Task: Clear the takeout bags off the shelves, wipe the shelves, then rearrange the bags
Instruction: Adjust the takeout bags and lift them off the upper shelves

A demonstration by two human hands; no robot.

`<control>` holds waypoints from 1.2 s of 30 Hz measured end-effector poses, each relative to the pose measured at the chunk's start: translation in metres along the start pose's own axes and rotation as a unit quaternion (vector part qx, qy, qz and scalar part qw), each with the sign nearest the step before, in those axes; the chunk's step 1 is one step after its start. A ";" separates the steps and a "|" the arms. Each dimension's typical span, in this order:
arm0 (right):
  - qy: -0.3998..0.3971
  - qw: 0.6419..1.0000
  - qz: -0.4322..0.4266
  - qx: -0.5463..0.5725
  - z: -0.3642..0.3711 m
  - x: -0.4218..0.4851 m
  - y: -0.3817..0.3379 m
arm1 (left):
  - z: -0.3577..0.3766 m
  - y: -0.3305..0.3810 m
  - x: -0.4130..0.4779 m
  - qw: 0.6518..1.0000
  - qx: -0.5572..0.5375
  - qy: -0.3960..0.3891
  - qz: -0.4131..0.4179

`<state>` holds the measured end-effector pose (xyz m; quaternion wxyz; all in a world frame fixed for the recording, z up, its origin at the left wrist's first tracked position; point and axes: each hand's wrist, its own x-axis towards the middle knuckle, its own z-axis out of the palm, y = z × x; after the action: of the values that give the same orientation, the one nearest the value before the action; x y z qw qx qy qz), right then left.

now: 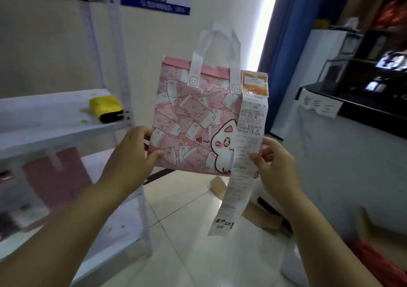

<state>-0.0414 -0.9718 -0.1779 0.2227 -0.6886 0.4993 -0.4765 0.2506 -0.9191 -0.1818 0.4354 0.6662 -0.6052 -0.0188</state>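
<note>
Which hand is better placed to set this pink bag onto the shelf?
Probably left: the left hand grips the pink bag on the side nearest the shelf; the right hand is farther away.

Two takeout bags show: one cat-print bag (187, 121), held up, and a second bag (55, 172), pink and blurred, on a lower shelf. The cat-print bag has two white handles (195, 66) and one long receipt (248, 132). Two hands hold it, the left hand (134, 154) and the right hand (275, 165). One shelf rack (44, 121) shows three shelves. One yellow-and-black cloth (106, 108) lies on the middle shelf. There is one blue poster (154, 0) and one blue curtain (286, 44). Two cardboard pieces (217, 186) lie on the floor.
</note>
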 end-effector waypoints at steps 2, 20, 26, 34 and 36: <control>0.015 1.000 0.005 -0.013 -0.034 0.010 0.025 | 0.036 0.029 0.010 1.000 -0.009 -0.011 0.019; 0.156 0.976 0.059 -0.138 -0.183 0.163 0.175 | 0.300 0.167 0.193 0.980 -0.103 -0.108 0.131; 0.225 0.957 0.075 -0.170 -0.199 0.253 0.215 | 0.382 0.201 0.296 0.971 -0.131 -0.125 0.159; 0.286 0.929 0.081 -0.220 -0.245 0.347 0.268 | 0.484 0.262 0.397 0.953 -0.147 -0.146 0.219; 0.298 0.922 0.081 -0.234 -0.259 0.373 0.284 | 0.512 0.275 0.423 0.952 -0.151 -0.143 0.226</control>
<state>-0.3861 -1.3774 -0.1227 -0.0657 -0.5045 0.6942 -0.5091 -0.1363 -1.5212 -0.1211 0.4324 0.4285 -0.7862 -0.1060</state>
